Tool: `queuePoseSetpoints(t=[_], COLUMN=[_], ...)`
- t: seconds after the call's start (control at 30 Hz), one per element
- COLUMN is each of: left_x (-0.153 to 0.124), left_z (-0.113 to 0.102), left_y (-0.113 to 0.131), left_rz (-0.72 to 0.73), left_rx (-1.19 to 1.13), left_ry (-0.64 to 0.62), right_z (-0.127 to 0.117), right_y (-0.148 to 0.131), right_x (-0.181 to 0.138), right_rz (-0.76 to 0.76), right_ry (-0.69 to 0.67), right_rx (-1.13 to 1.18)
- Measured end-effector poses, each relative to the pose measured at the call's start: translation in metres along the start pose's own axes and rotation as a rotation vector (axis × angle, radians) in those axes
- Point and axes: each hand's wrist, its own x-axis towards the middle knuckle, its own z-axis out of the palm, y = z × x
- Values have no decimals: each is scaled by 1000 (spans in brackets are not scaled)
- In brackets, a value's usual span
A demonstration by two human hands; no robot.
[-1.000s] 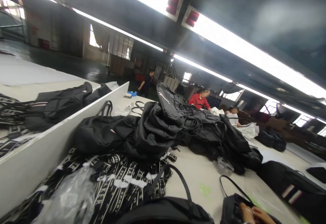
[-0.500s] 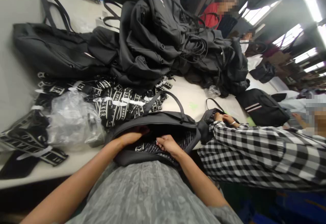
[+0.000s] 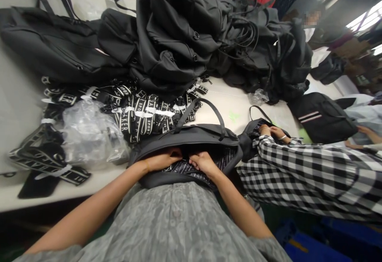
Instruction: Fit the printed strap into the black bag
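An open dark grey bag [image 3: 191, 136] lies at the table's near edge against my lap, its striped lining showing. My left hand [image 3: 162, 160] reaches into the opening with the fingers curled on the lining near the upper rim. My right hand [image 3: 203, 162] is inside too, close beside the left, fingers bent onto the striped lining. The bag's carry handle [image 3: 209, 109] arches up behind the opening. What the fingertips pinch inside is hidden.
Black lettered straps [image 3: 140, 113] and a crumpled clear plastic bag [image 3: 89, 134] lie to the left. A heap of black bags [image 3: 185, 35] fills the table behind. A person in a checked sleeve [image 3: 307, 174] works on another bag [image 3: 256, 129] at my right.
The view has dropped from the ceiling and far table down to my lap. Since half a second ago my two hands have moved closer together inside the bag.
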Motion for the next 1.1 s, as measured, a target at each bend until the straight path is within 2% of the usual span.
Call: queuePoseSetpoints(t=[0.17, 0.53, 0.83, 0.97, 1.1], left_x=[2, 11, 24, 30, 30], left_z=[4, 11, 25, 27, 26], left_y=[-4, -4, -20, -27, -26], left_rz=[4, 26, 33, 22, 7], left_rx=[-10, -154, -230, -243, -224], left_ry=[79, 110, 75, 64, 54], right_z=[3, 1, -2, -2, -5], right_y=[-1, -2, -11, -12, -10], right_x=[0, 3, 4, 7, 6], right_rz=[1, -12, -128, -70, -79], right_ry=[55, 54, 62, -29, -123], right_rx=[-72, -159, -545, -448, -353])
